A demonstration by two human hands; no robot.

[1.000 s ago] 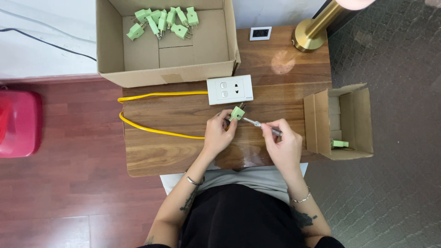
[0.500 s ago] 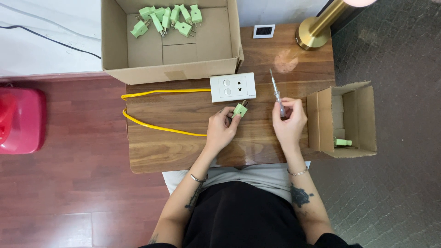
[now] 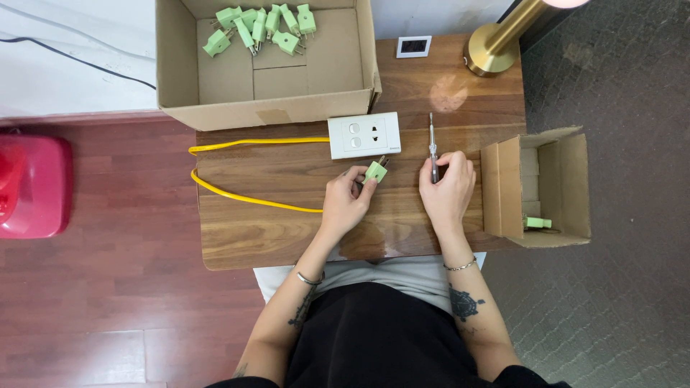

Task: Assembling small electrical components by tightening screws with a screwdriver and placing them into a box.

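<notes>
My left hand (image 3: 346,200) pinches a small green plug (image 3: 375,171), its prongs pointing up toward the white socket plate (image 3: 364,135) just above it. My right hand (image 3: 448,188) grips a thin screwdriver (image 3: 433,144) by its handle, the shaft lying along the wooden table (image 3: 287,230) and pointing away from me. The two hands are apart, about a hand's width between them.
A large open cardboard box (image 3: 266,108) at the back holds several green plugs (image 3: 259,25). A small cardboard box (image 3: 546,187) on the right holds one green plug (image 3: 537,223). A yellow cable (image 3: 244,194) runs from the socket plate. A brass lamp base (image 3: 490,54), a small white device (image 3: 414,46), and a red object (image 3: 32,183) on the floor are nearby.
The screwdriver tip has left the plug: my right hand swung it off to the right and turned the shaft away from me. My left hand brought the plug closer to the socket plate.
</notes>
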